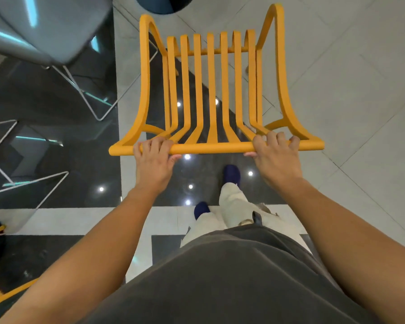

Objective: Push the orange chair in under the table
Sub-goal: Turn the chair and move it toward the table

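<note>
The orange chair [211, 90] stands straight ahead of me, seen from above, with curved slats running from its top rail down to the seat. My left hand [153, 157] grips the left part of the top rail. My right hand [276, 154] grips the right part of the same rail. Both arms reach forward. A glass table [21, 148] with white wire legs lies to the left; its edge runs roughly level with the chair's left side.
A grey chair [49, 26] sits at the upper left by the glass table. A dark round object [164, 3] is at the top edge beyond the chair. Another orange piece [0, 293] shows at the lower left. My feet stand on a grey and black tiled floor.
</note>
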The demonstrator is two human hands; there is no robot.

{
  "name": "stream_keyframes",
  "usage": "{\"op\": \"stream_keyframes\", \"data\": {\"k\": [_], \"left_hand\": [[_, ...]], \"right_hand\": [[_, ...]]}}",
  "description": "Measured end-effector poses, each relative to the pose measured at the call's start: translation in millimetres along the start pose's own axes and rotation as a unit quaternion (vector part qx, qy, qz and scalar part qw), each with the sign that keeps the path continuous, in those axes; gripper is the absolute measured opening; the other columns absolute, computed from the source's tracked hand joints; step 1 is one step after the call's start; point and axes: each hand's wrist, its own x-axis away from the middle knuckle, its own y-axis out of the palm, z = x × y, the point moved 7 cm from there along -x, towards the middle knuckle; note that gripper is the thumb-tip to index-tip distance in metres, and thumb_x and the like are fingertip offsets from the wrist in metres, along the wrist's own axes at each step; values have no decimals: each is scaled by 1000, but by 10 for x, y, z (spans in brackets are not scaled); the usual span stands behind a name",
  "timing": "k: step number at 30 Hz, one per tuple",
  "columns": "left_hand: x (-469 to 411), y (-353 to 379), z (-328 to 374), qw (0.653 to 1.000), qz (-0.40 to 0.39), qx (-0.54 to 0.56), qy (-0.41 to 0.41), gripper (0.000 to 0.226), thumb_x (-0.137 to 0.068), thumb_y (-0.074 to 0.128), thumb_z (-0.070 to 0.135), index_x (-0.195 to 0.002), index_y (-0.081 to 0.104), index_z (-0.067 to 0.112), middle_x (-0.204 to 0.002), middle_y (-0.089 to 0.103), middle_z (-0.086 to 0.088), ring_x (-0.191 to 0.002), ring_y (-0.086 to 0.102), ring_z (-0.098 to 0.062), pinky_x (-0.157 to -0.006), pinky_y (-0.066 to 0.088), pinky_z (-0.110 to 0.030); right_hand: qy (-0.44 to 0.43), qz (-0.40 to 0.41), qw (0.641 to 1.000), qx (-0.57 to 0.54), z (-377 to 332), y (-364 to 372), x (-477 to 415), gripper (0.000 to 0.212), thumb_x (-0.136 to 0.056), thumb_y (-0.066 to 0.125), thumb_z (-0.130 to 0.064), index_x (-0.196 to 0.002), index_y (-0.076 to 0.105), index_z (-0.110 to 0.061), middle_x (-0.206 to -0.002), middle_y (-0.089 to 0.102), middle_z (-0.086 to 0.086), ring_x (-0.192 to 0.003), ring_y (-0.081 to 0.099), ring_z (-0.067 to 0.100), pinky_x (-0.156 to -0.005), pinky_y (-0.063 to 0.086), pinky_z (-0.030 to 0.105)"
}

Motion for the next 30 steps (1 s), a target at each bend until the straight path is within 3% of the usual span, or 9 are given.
{"op": "stream_keyframes", "data": {"k": [8,21,30], "left_hand": [[-757,-97,-38,997,20,-43,-58,43,-94,42,56,-112,55,19,-96,53,-14,-90,45,-34,-90,34,-53],[-1984,-194,210,991,31,-12,-130,53,-94,31,59,-109,58,16,-97,54,-16,-90,46,-36,-88,33,-52],[-2874,-274,174,985,50,36,-164,43,-93,42,54,-109,59,18,-98,56,-11,-93,47,-33,-91,33,-54]], "right_hand": [[-2,23,1000,12,430,-197,-790,33,-96,40,-45,-111,48,-17,-102,54,22,-97,49,41,-91,32,72],[-121,-26,992,34,1078,-666,-2483,47,-94,24,-53,-120,43,-19,-108,52,20,-100,46,38,-88,35,61],[-178,-18,984,24,1318,-1041,-3554,45,-95,35,-48,-117,49,-12,-103,54,18,-95,46,36,-86,35,56]]}}
